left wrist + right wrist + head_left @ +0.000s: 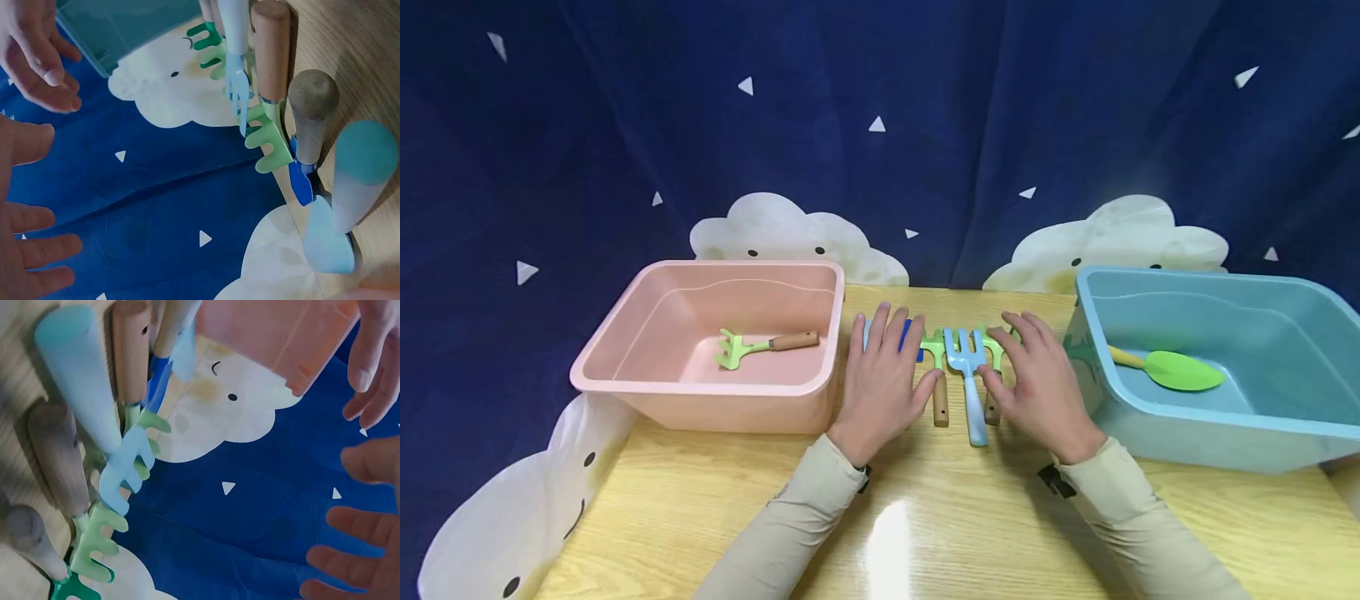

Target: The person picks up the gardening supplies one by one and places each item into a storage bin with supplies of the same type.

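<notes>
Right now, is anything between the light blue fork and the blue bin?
Yes: beside the fork lie a light green rake and a dark green tool, with your right hand above, then the bin's wall.

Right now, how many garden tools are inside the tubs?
2 that I can see: a green rake in the pink tub and a green trowel in the blue tub. Others might be hidden from view.

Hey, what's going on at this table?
A person's left hand and right hand hover, fingers spread, over a row of garden tools; neither grips anything. The row lies on the table between a pink bin and a blue bin. A green rake lies in the pink bin, a green shovel in the blue bin.
</notes>
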Tool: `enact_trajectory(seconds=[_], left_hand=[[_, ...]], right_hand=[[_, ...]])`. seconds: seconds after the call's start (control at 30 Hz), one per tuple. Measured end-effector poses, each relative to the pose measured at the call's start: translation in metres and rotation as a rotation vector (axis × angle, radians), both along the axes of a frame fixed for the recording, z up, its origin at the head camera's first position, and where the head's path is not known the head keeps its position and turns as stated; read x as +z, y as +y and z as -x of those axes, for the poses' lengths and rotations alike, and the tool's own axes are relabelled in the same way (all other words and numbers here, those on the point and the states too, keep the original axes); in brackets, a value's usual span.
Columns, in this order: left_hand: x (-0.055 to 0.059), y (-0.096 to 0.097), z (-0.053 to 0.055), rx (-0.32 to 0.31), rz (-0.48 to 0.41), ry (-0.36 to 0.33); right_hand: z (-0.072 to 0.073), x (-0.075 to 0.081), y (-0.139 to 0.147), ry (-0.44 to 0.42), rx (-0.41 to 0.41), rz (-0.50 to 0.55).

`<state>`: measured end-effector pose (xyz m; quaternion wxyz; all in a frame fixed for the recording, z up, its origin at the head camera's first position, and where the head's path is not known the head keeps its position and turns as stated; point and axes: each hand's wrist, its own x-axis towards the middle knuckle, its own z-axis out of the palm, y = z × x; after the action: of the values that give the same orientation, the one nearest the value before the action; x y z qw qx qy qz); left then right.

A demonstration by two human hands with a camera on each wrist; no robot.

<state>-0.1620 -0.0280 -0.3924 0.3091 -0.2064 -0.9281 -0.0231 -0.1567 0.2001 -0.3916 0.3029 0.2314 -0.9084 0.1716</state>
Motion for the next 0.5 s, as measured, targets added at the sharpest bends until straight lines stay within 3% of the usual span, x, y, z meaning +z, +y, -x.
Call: enact_trajectory(seconds=[0.2,0.5], left_hand=[[0.003,-0.003,-0.004,-0.090,-0.062,0.050],[0.006,-0.008,-0.013,-0.146,-0.058,0.033]], right_hand=[[-0.002,-0.001,0.003,0.037,0.079,0.132],[-0.005,0.000,0.008,-0.023,0.054,0.113]])
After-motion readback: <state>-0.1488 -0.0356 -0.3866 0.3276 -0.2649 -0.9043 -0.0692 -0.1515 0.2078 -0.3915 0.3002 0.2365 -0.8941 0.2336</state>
